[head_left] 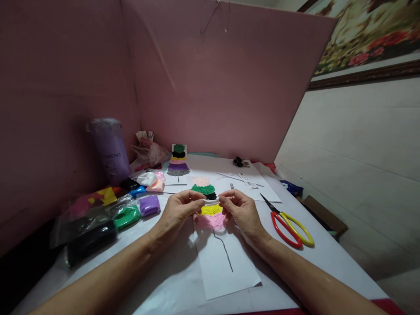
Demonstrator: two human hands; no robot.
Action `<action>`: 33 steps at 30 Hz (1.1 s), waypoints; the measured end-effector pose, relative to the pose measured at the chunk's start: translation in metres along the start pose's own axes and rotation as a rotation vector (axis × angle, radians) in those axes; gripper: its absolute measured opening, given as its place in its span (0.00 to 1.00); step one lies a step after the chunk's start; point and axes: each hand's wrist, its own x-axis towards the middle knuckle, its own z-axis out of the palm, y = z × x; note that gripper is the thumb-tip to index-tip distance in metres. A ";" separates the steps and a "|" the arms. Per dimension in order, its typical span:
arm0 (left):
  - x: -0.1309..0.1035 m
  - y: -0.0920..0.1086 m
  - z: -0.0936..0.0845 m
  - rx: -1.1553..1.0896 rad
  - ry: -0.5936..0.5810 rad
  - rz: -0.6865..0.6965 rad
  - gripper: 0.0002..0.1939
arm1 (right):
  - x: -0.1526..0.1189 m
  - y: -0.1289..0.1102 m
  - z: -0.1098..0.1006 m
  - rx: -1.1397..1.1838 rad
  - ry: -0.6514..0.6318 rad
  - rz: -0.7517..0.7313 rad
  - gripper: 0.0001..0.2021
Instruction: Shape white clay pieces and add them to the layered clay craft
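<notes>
A thin white strip of clay is stretched between my hands, just above a sheet of paper. One end is pinched by my left hand, the other by my right hand; both are closed. On the paper lie textured clay bands: pale peach, green, black, yellow and pink. The white strip hangs between the black and yellow bands. A dark curved line runs down the sheet below the pink. My fingers hide the bands' edges.
Red-and-yellow-handled scissors lie on the right. Bags of coloured clay, among them purple and green, sit on the left near a purple canister. Behind are a finished-looking banded card, a fork and keys.
</notes>
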 end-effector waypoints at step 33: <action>-0.001 0.000 -0.001 0.221 -0.146 -0.030 0.16 | -0.011 -0.008 0.007 -0.058 -0.210 -0.063 0.09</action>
